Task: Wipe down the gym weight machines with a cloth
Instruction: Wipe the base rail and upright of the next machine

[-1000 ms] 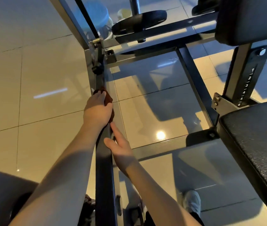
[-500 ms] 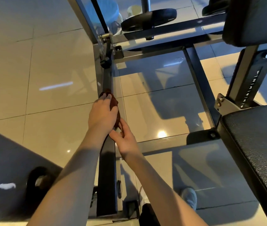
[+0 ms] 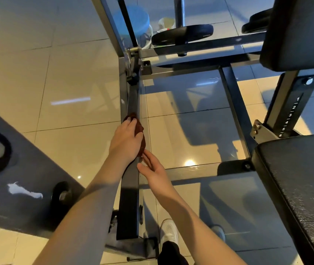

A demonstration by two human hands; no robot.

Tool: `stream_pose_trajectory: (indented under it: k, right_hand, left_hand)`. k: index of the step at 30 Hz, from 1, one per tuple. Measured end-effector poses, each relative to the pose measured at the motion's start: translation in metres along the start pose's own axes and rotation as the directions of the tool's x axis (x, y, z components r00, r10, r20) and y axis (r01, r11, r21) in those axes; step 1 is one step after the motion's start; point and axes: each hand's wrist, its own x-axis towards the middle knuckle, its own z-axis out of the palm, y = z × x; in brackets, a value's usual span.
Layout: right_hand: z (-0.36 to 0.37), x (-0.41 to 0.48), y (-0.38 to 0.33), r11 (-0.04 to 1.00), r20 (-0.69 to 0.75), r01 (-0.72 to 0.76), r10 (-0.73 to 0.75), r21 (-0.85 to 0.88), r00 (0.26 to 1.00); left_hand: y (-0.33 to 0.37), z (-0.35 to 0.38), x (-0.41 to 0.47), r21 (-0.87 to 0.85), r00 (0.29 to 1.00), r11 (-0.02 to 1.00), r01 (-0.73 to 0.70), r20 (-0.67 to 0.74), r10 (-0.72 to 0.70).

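Note:
A dark steel arm [image 3: 133, 101] of the weight machine runs from near my body up to a pivot joint [image 3: 133, 73]. My left hand [image 3: 125, 140] grips a brown cloth [image 3: 140, 131] wrapped round this arm, about halfway along it. Only the cloth's edges show past my fingers. My right hand [image 3: 152, 169] lies just below the left, on the arm's right side, fingers straight and touching the cloth's lower end.
The machine's black padded seat [image 3: 298, 188] and back pad [image 3: 298, 31] fill the right side. A numbered adjustment post [image 3: 292, 111] stands between them. Frame bars [image 3: 232, 111] cross the tiled floor. Weight plates [image 3: 183, 34] sit at the top. A dark machine part [image 3: 18, 178] lies at left.
The left hand with the cloth has slid slightly along the arm. The right hand has moved up to touch the cloth's lower end. The view has shifted, showing more of the dark part at left.

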Motion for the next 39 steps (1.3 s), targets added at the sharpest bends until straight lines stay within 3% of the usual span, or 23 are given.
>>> stream_pose_trajectory:
  k: [5,11,14,21,30,39]
  right_hand:
    - [-0.013,-0.009,0.011,1.000,0.024,-0.016,0.017,-0.026,1.000]
    - [-0.016,-0.019,0.013,0.983,0.013,-0.070,0.069,0.168,0.998]
    - [-0.017,-0.024,0.010,0.978,0.047,-0.096,0.089,0.187,0.995]
    - [-0.019,-0.030,0.004,0.996,0.103,-0.086,0.087,-0.014,0.991]
    - [-0.014,-0.041,-0.011,0.969,0.123,0.031,-0.001,-0.244,0.992]
    - [-0.006,-0.056,-0.019,0.909,0.140,0.079,-0.022,-0.410,0.990]
  left_hand:
    - [0.004,-0.001,-0.011,-0.015,1.000,1.000,0.016,-0.007,-0.016]
    - [0.003,-0.003,-0.074,-0.089,1.000,0.996,0.017,-0.010,-0.018]
    - [0.006,-0.004,-0.092,-0.067,1.000,0.997,0.024,-0.004,-0.025]
    - [0.004,0.000,-0.131,-0.018,0.999,0.999,0.034,-0.016,-0.034]
    - [0.002,0.000,-0.167,-0.003,0.995,1.000,-0.013,-0.101,0.013]
    - [-0.003,0.010,-0.204,0.153,0.986,0.987,-0.047,-0.153,0.071]
